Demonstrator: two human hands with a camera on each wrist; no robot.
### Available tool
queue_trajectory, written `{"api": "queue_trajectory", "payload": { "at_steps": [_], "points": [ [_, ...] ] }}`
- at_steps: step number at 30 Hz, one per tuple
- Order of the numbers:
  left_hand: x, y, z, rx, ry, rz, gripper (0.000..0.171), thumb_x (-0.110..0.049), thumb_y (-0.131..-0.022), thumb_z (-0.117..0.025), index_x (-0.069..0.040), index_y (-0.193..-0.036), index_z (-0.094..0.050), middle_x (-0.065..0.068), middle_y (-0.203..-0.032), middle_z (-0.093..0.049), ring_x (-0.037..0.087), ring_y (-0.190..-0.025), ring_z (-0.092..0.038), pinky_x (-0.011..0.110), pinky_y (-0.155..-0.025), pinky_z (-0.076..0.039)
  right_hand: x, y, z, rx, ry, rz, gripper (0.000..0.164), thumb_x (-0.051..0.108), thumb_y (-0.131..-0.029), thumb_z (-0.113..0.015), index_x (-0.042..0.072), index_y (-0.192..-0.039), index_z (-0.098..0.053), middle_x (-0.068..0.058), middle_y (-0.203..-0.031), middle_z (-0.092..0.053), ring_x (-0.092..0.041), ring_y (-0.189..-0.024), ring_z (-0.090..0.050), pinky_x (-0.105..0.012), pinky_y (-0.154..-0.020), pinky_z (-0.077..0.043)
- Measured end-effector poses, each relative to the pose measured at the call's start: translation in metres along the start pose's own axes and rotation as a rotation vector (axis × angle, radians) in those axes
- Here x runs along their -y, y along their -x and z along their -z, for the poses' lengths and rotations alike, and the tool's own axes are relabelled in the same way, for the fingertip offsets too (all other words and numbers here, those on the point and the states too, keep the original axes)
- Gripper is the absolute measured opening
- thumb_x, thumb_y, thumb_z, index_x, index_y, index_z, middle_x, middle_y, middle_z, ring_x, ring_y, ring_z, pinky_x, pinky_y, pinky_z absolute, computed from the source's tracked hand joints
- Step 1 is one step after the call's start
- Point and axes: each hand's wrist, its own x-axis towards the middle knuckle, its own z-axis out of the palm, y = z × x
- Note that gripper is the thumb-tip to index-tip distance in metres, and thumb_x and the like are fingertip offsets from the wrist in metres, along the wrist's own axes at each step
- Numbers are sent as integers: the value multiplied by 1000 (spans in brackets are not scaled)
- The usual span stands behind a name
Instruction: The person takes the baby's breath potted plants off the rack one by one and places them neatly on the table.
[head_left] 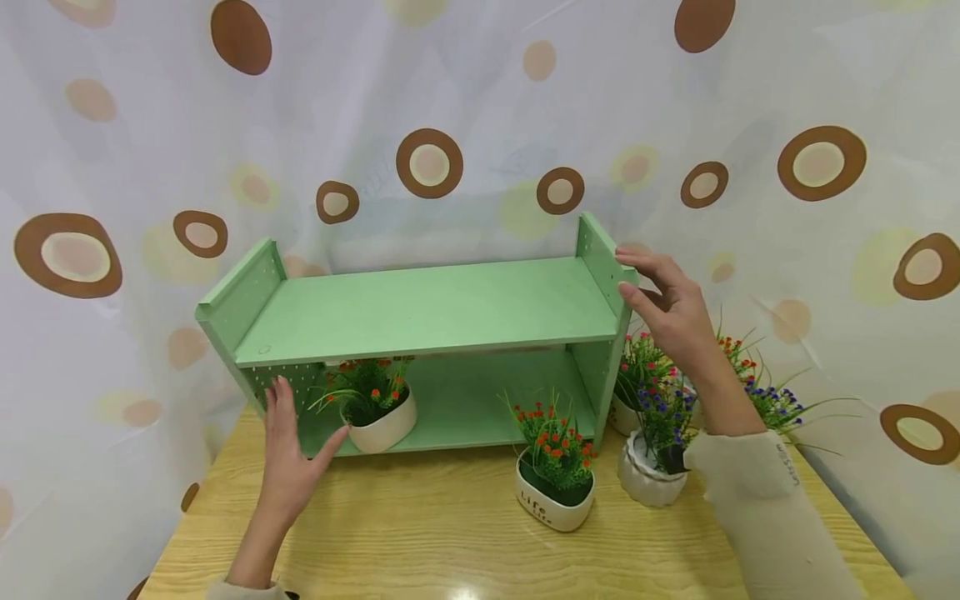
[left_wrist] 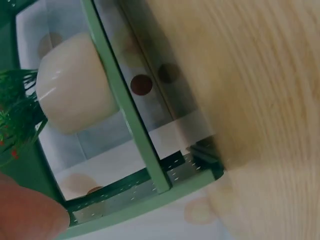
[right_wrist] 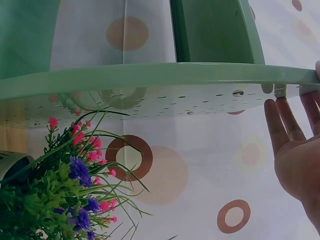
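A light green two-tier shelf (head_left: 427,308) stands on the wooden table. My left hand (head_left: 288,467) is at its lower left side, fingers and thumb spread. Its fingertips are by the perforated left panel; whether they touch it I cannot tell. Close to that thumb, a white oval pot (head_left: 386,425) with orange-flowered greenery sits on the lower board. At the top right corner, my right hand (head_left: 675,312) rests its fingertips and thumb against the right panel (head_left: 600,258). In the right wrist view, nearly straight fingers (right_wrist: 285,120) reach the panel's perforated outer face.
In front of the shelf stands a white pot lettered "Life" (head_left: 555,504) with orange flowers. Right of the shelf, a ribbed white pot (head_left: 652,479) with purple flowers and other flowering plants (head_left: 772,404) crowd together. A dotted curtain (head_left: 480,100) hangs behind.
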Motion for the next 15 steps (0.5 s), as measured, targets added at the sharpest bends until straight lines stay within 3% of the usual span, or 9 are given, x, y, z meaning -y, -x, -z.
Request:
{"api": "queue_trajectory", "payload": {
  "at_steps": [4, 8, 12, 15],
  "points": [
    [6, -2, -13, 124, 54, 82, 121, -37, -92, -78, -30, -164, 20, 7, -174, 13, 41, -159, 7, 74, -120, -9, 1, 0, 0, -6, 3, -6, 39, 6, -106, -56, 5, -145, -57, -9, -157, -48, -16, -149, -40, -17, -105, -45],
    [11, -6, -25, 207, 89, 120, 126, -37, -89, -81, -25, -164, 20, 11, -174, 12, 43, -159, 1, 71, -121, -13, 2, 1, 0, -2, 2, -14, 40, 7, -106, -57, 5, -145, -57, -9, -157, -47, -16, -149, -41, -17, -105, -45],
    [13, -8, -35, 237, 122, 114, 124, -34, -85, -85, -15, -167, 6, 20, -173, -4, 45, -157, -11, 70, -121, -20, 2, 1, -1, 0, 0, -21, 40, 8, -106, -57, 5, -146, -57, -9, -158, -47, -17, -150, -40, -17, -106, -45],
    [13, -10, -40, 245, 151, 111, 121, -32, -83, -87, -13, -167, -1, 21, -171, -14, 44, -156, -18, 68, -120, -24, 3, 1, -1, -4, 2, -24, 40, 8, -106, -57, 6, -146, -57, -8, -158, -47, -17, -150, -39, -17, -106, -45]
  ]
}}
